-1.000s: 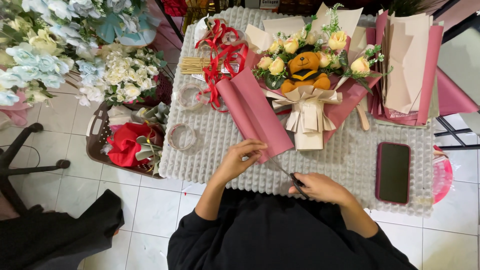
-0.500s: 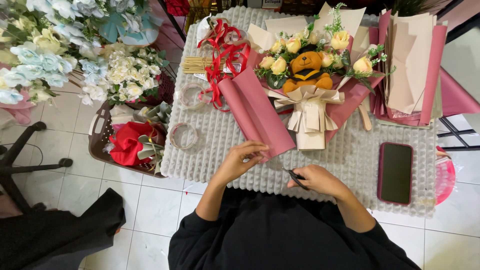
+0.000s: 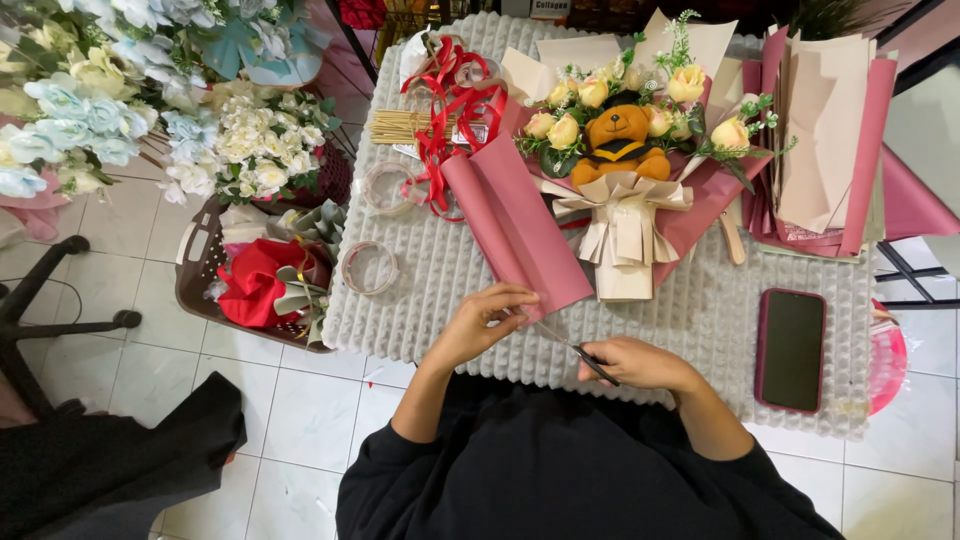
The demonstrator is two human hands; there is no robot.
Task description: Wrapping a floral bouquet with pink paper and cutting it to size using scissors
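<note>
Two hands — left hand (image 3: 487,318) fingers pinching pink wrapping sheet (image 3: 515,228), right hand (image 3: 632,362) gripping scissors (image 3: 590,359).

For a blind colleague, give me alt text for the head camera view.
A person's left hand holds folded pink wrapping paper while the right hand works scissors at its edge. Behind lies a bouquet with a toy bear.

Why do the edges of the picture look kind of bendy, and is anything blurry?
In the head view, the wide lens bends the floor tiles and table edges near the corners; light is soft and even, with little glare; the hands, left and right, look sharp, not blurred.
</note>
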